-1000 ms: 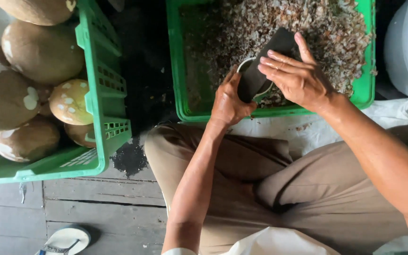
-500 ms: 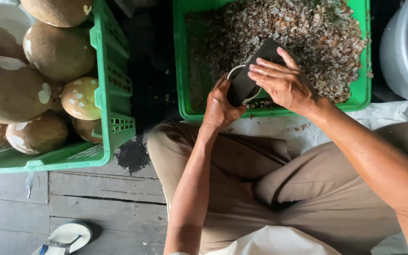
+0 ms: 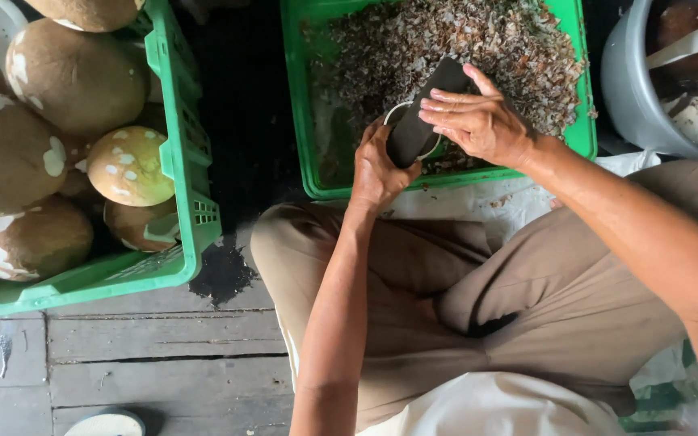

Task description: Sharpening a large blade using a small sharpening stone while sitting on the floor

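Note:
My left hand (image 3: 377, 169) grips the lower end of a dark curved coconut shell piece (image 3: 423, 121) with a pale rim. My right hand (image 3: 478, 121) lies over the upper side of the same piece, fingers stretched across it. Both hands hover over the near edge of a green crate (image 3: 309, 153) filled with brown and white shavings (image 3: 446, 40). My knees in tan trousers (image 3: 478, 282) sit just below the crate.
A second green crate (image 3: 179, 145) at the left holds several brown husked coconuts (image 3: 74, 77). A grey metal pot (image 3: 640, 89) stands at the upper right. Dark debris (image 3: 221, 274) lies on the grey plank floor (image 3: 123, 355). A white round object (image 3: 107, 424) sits at the bottom edge.
The view has shifted, so crates sit further right. My hands keep the shell piece over the crate's near edge, with the right hand's fingers sliding slightly across it.

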